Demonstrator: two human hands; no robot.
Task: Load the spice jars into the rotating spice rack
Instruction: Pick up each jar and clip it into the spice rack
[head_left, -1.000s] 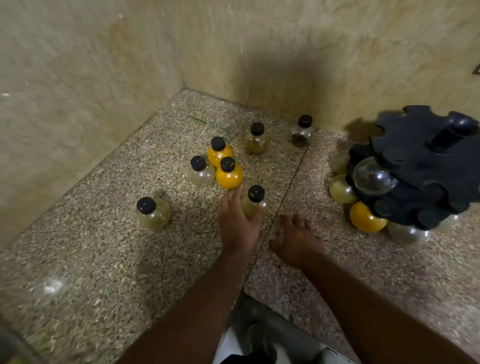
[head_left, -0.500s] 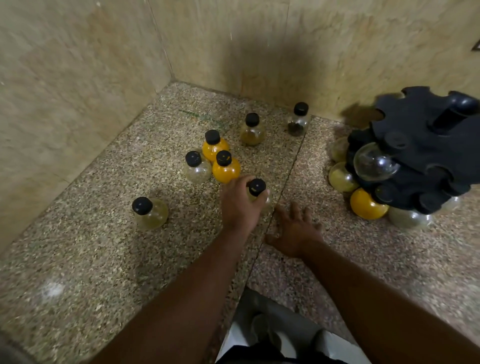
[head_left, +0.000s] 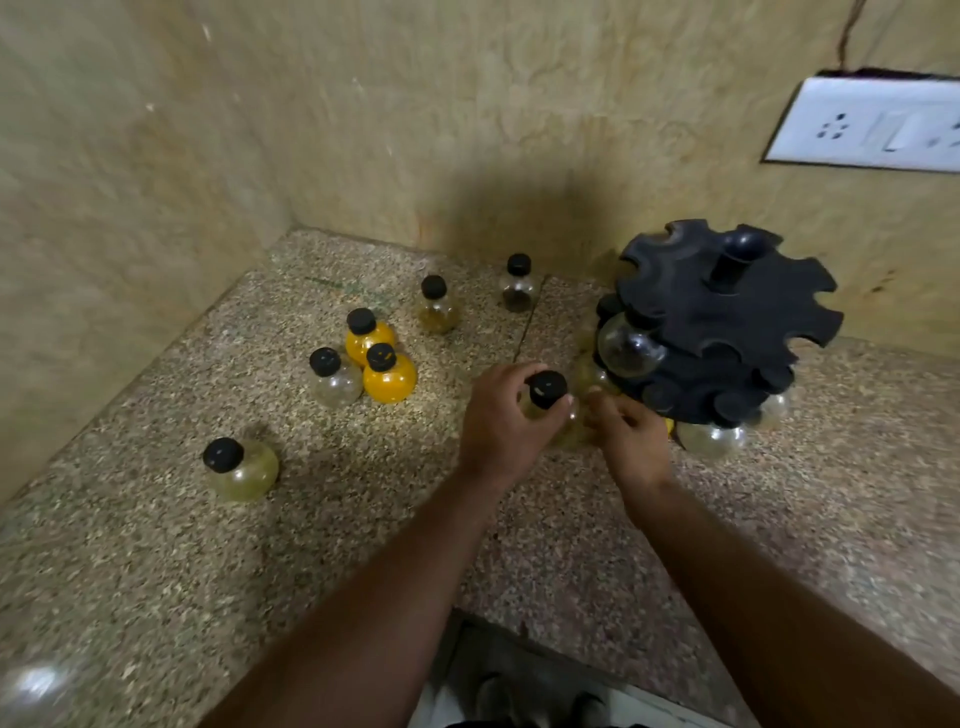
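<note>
My left hand (head_left: 498, 415) is wrapped around a round olive spice jar with a black cap (head_left: 546, 388), holding it just left of the black rotating spice rack (head_left: 727, 322). Touching the jar's right side is my right hand (head_left: 628, 436), fingers curled, right below the rack. The rack carries a clear jar (head_left: 629, 347) in its upper tier and several jars at its base (head_left: 709, 440). Loose jars stand on the counter: two orange ones (head_left: 388, 378) (head_left: 368, 333), a clear one (head_left: 335, 382), an olive one (head_left: 240, 470), and two at the back (head_left: 437, 310) (head_left: 518, 290).
The speckled stone counter (head_left: 363, 519) sits in a corner of beige tiled walls. A white wall socket plate (head_left: 867, 124) is mounted above the rack at the right. The counter's front edge runs near the bottom of the view.
My left hand has lifted the olive jar and carried it right toward the rack. My right hand rose off the counter and came up against the jar.
</note>
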